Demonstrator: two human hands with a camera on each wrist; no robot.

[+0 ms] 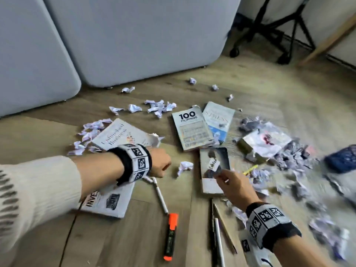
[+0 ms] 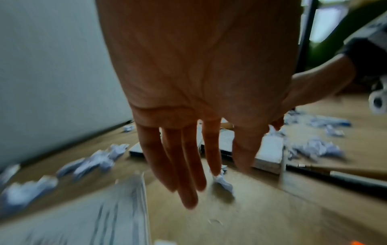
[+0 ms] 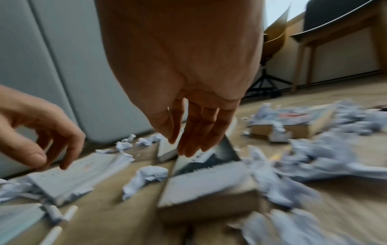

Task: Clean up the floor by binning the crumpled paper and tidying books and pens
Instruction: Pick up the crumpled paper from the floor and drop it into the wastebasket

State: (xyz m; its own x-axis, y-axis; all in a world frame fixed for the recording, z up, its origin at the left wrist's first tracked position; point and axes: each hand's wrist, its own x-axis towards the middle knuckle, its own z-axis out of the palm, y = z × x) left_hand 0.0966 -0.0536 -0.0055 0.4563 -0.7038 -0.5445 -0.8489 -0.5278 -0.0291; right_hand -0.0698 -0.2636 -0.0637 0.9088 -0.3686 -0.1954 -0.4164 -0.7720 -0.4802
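Observation:
Many crumpled papers lie on the wooden floor, thickest in a blurred heap (image 1: 300,160) at the right. One paper ball (image 1: 185,166) (image 2: 223,182) (image 3: 144,179) sits between my hands. My left hand (image 1: 160,164) (image 2: 184,165) hovers just left of it, fingers extended downward and holding nothing. My right hand (image 1: 229,180) (image 3: 194,132) hangs relaxed and holding nothing over a dark-covered book (image 1: 212,187) (image 3: 209,185). Other books: "Unfinished Business" (image 1: 123,137), "100 Filipinos" (image 1: 192,130), "Stress" (image 1: 218,120), one under my left wrist (image 1: 107,199). An orange highlighter (image 1: 171,236), a white pen (image 1: 159,195) and dark pens (image 1: 213,228) lie nearby.
Grey upholstered furniture (image 1: 134,45) stands along the back. A black wheeled chair base (image 1: 269,35) and a wooden leg (image 1: 327,39) are at the back right. A blurred dark blue meshed object (image 1: 342,158) sits at the right edge. Another book (image 1: 265,143) lies amid the paper heap.

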